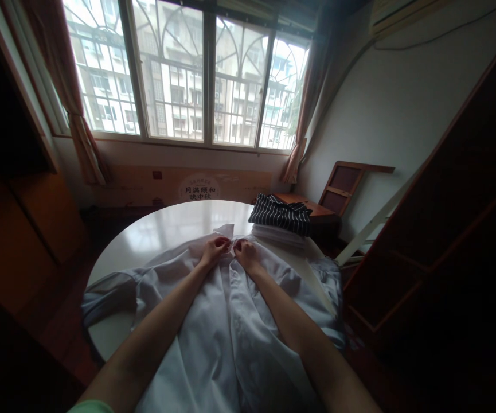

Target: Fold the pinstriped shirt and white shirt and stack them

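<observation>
Glossy and smooth, one round white table (172, 221) stands before you, reflecting light from the window (170, 74) beyond your grip. This window has four glass panes, metal bars of straight and curved shape behind them, and two reddish cloth curtains (58, 69), one at each side. On the table lies one white long-sleeved shirt (209, 321), of thin, softly wrinkled cloth; it spreads around your grip and comes toward you between your forearms. Your left hand (217, 246) and your right hand (246, 252) are close together near its collar (226, 230), and both pinch its cloth with the fingertips; which small part is between them cannot be told. Beyond and to the right of your grip is one neat stack: one black garment with white stripes (280, 215) upon folded white cloth (277, 233), whose layers are too unclear to count.
</observation>
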The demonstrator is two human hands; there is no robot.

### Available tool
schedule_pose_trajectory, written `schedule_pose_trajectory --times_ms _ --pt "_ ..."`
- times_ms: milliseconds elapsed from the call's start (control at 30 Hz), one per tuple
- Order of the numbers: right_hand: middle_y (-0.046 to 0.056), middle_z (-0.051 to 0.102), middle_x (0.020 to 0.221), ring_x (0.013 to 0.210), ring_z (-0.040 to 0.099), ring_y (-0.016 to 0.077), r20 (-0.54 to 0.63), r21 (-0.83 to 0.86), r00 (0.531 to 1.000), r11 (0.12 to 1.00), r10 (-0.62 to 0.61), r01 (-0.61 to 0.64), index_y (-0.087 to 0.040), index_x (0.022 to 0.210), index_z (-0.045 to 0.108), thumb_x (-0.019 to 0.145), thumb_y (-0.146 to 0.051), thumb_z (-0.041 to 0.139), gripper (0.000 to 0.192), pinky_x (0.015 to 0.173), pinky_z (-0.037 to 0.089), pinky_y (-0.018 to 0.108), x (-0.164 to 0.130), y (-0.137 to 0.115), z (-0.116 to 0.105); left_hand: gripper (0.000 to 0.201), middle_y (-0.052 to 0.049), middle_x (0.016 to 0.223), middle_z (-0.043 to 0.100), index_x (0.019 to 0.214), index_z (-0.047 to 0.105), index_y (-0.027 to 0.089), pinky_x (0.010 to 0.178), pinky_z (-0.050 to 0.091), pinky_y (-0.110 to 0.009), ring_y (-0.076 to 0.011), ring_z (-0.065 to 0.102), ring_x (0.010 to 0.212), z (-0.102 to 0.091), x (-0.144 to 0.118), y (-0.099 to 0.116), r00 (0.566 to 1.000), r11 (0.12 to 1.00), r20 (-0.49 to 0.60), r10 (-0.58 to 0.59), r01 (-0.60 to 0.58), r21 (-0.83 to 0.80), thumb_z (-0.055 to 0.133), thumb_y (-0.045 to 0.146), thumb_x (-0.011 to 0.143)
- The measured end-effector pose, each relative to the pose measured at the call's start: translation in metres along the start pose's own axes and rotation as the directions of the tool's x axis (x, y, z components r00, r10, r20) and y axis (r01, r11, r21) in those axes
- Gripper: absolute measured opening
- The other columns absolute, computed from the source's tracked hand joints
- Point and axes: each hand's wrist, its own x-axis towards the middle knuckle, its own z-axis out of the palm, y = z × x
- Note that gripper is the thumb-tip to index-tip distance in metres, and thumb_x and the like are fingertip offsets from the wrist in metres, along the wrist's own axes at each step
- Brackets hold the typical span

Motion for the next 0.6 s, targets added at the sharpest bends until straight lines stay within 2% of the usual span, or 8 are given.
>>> schedule_pose_trajectory --times_ms 100,233,433,600 --pt "0.007 0.063 0.08 0.074 0.057 0.0167 -0.09 0.05 0.995 0.998 0.041 -0.037 -0.013 0.08 0.061 0.076 -0.017 0.052 0.011 0.072 0.04 0.025 0.0 0.002 0.001 0.02 -0.005 0.068 0.066 0.071 0.066 0.014 0.054 0.046 -0.024 -0.0141 0.058 0.057 -0.001 0.001 -0.002 1.0 1.0 -0.015 0.01 -0.01 0.017 0.064 0.032 0.062" --pt "0.007 0.062 0.082 0.073 0.055 0.0164 -0.191 0.127 0.981 0.992 0.046 -0.022 -0.014 0.083 0.062 0.076 -0.02 0.051 0.014 0.071 0.04 0.026 0.0 0.0 -0.003 0.018 -0.005 0.068 0.066 0.069 0.067 0.015 0.056 0.045 -0.024 -0.0152 0.058 0.06 0.0 0.002 -0.005 0.998 0.997 -0.05 0.046 -0.043 0.06 0.064 0.03 0.061" --pt "0.004 0.063 0.073 0.072 0.054 0.0171 -0.122 0.09 0.99 0.993 -0.063 0.075 -0.019 0.083 0.065 0.076 -0.023 0.055 0.013 0.07 0.039 0.026 -0.005 -0.009 -0.01 0.01 -0.004 0.071 0.068 0.066 0.068 0.017 0.067 0.048 -0.029 -0.0184 0.06 0.068 0.001 0.0 -0.004 0.995 0.995 -0.072 0.073 -0.068 0.074 0.064 0.022 0.058" --pt "0.006 0.065 0.079 0.078 0.055 0.0193 -0.096 0.033 0.995 0.999 -0.005 0.008 -0.02 0.086 0.066 0.075 -0.022 0.056 0.015 0.073 0.039 0.027 -0.007 -0.012 -0.011 0.01 -0.004 0.071 0.069 0.066 0.069 0.018 0.068 0.049 -0.03 -0.0192 0.062 0.068 0.001 -0.003 0.001 0.997 0.997 -0.057 0.052 -0.049 0.052 0.065 0.021 0.057"
